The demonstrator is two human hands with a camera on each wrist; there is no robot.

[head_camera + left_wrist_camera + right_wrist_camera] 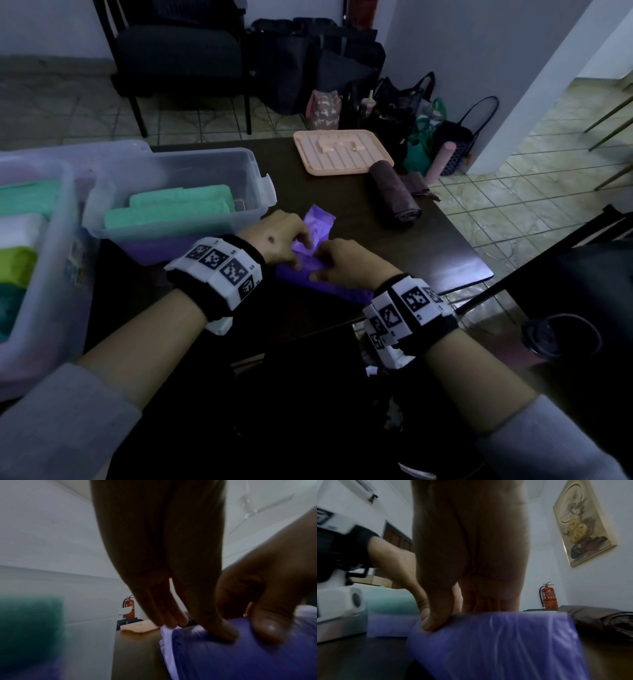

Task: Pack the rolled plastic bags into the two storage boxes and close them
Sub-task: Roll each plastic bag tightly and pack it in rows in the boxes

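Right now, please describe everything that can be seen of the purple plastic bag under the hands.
The purple plastic bag is thin, glossy, slightly see-through film with fine lengthwise creases. It lies on the dark table, just right of the nearer clear storage box, partly rolled or folded into a flat band, its far end still loose and raised. The left hand and the right hand both rest on top of it, fingers and thumbs pinching its upper layer. It is not yet in a box.

no wording could be read anywhere. the white wrist bands [219,270] carried black square code markers with tiny digits too small to make out, and the print on the red fire extinguisher [549,596] was blurred.
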